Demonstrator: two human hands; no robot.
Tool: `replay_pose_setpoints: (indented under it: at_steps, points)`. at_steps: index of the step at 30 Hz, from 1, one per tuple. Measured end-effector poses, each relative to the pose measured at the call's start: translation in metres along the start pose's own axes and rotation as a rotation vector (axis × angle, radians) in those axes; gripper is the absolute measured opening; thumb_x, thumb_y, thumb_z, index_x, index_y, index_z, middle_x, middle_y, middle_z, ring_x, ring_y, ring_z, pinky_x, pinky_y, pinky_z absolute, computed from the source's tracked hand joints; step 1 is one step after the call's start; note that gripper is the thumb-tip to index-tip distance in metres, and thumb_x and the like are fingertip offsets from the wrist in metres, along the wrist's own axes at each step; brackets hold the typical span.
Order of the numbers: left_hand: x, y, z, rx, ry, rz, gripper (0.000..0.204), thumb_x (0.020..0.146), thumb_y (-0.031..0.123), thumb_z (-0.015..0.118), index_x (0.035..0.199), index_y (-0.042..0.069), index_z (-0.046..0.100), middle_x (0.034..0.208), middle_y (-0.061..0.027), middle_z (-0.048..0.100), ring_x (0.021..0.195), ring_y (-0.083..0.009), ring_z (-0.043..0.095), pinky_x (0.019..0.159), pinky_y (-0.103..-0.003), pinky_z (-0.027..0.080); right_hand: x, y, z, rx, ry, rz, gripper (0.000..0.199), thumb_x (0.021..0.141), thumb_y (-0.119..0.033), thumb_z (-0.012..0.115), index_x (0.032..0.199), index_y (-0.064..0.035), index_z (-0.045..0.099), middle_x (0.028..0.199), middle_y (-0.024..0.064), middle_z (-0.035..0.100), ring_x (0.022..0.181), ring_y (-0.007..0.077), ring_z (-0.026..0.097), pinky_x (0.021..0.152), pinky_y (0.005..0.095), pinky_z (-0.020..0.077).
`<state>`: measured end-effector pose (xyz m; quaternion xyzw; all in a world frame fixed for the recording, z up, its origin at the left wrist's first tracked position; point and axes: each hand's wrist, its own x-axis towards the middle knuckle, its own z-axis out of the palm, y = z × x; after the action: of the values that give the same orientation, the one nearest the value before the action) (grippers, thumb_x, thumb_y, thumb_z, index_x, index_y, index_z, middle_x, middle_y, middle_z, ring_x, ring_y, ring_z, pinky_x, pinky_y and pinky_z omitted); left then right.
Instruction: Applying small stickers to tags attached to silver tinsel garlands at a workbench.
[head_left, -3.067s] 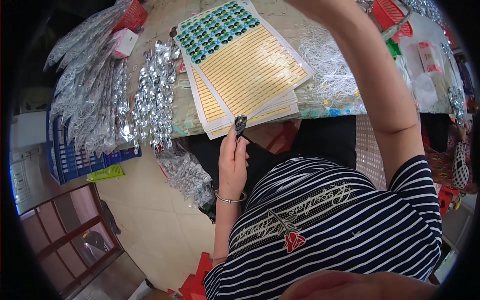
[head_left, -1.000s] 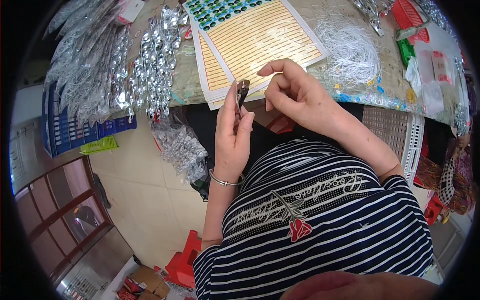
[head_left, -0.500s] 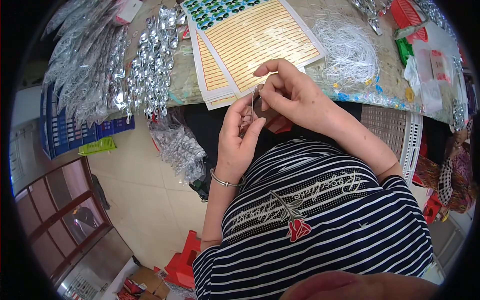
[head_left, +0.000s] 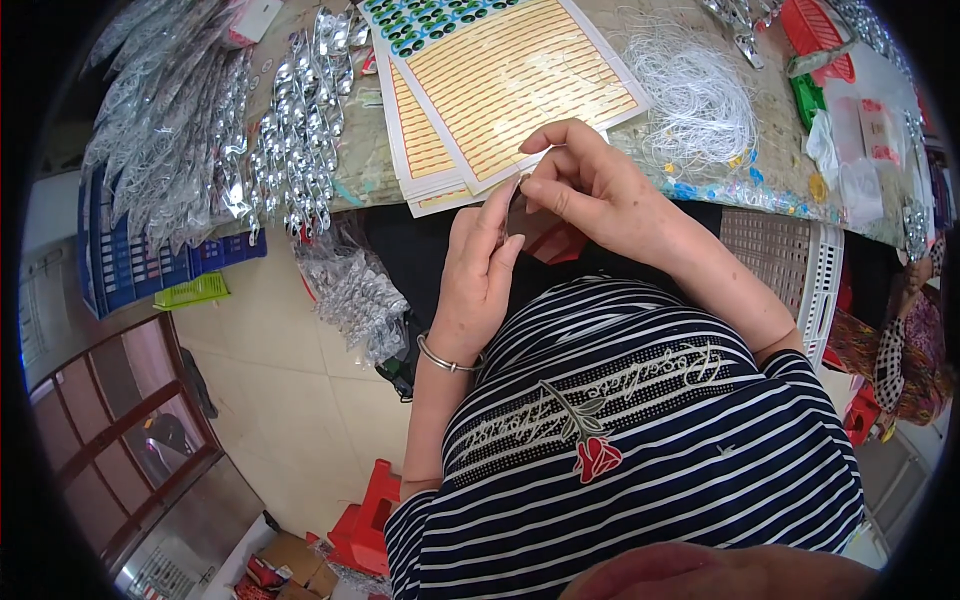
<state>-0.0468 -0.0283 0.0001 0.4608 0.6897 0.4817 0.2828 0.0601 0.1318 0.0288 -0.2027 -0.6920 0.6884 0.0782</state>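
My left hand (head_left: 470,285), with a bangle at the wrist, is closed round a small thin shiny piece (head_left: 515,205) held near the table's front edge. Thumb and index finger of my right hand (head_left: 610,210) pinch at its top end; the other fingers are curled. Most of the piece is hidden by my fingers, so its kind is unclear. Just beyond lie sticker sheets (head_left: 520,95) with yellow and red stripes and green-blue round stickers. To their right is a tangled heap of white cord (head_left: 700,100). Silver twisted foil strips (head_left: 300,130) lie to the left.
Clear-bagged silver pieces (head_left: 165,140) pile up at the far left above a blue crate (head_left: 100,245). A bag of silver pieces (head_left: 360,300) hangs below the table edge. A white perforated basket (head_left: 825,285) stands at right, a red stool (head_left: 370,520) behind on the left.
My left hand has turned slightly, its fingers straighter and closer together along the piece. My right hand has shifted a little to the right and keeps its pinch.
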Motion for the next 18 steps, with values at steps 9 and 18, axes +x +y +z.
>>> replay_pose_setpoints:
  at_steps: [9,18]
  points:
    - [-0.005,0.001,-0.003,0.061,-0.053,0.009,0.05,0.086,0.001,0.056,0.134,0.006,0.046,0.092,-0.0101,0.048,0.082,-0.0221,0.049,0.08,-0.03,0.041,0.002,0.005,-0.002,-0.063,0.078,-0.116,0.013,0.092,-0.013,0.06,0.094,-0.0005,0.063,0.087,-0.0005,0.058,0.078,0.0052,0.055,0.07,0.02,0.047]
    - [-0.007,-0.006,-0.004,-0.373,-0.009,-0.042,0.034,0.091,-0.001,0.054,0.125,-0.003,0.053,0.113,-0.0078,0.057,0.094,-0.0137,0.057,0.084,-0.025,0.046,-0.003,0.004,0.008,0.089,-0.077,0.037,0.011,0.09,-0.013,0.061,0.091,-0.0034,0.066,0.091,-0.0006,0.051,0.08,0.0056,0.053,0.07,0.0201,0.0464]
